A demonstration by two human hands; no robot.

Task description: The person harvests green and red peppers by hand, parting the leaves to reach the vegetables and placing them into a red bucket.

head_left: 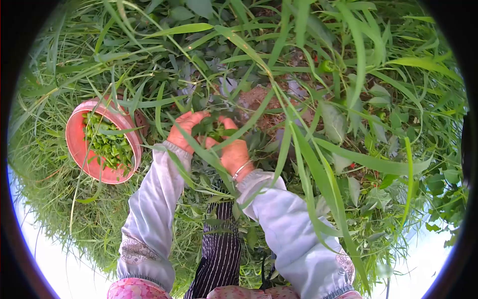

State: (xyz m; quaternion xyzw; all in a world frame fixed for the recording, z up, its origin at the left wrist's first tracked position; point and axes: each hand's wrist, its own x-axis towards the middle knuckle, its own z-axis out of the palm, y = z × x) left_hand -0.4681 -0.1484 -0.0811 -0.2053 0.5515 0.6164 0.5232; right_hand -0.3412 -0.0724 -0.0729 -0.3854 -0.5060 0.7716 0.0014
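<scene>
Both hands meet low among leafy plants at the middle of the head view. My right hand (pixel 234 153), with a bracelet at its wrist, curls its thumb and fingers around a few green peppers (pixel 217 133). Close beside it, my left hand (pixel 185 130) has its fingers bent together at the leaves; whatever they pinch is hidden by foliage. To the left, a pinkish-red bucket (pixel 74 149) leans tilted in the grass, its opening facing me. Many small green peppers (pixel 112 144) lie inside it.
Long grass blades (pixel 328 184) cross in front of my right forearm and hands. Bare brown soil (pixel 259 99) shows just beyond the hands. A green pepper (pixel 326 66) hangs on a plant at the upper right. My striped trouser leg (pixel 219 239) is below.
</scene>
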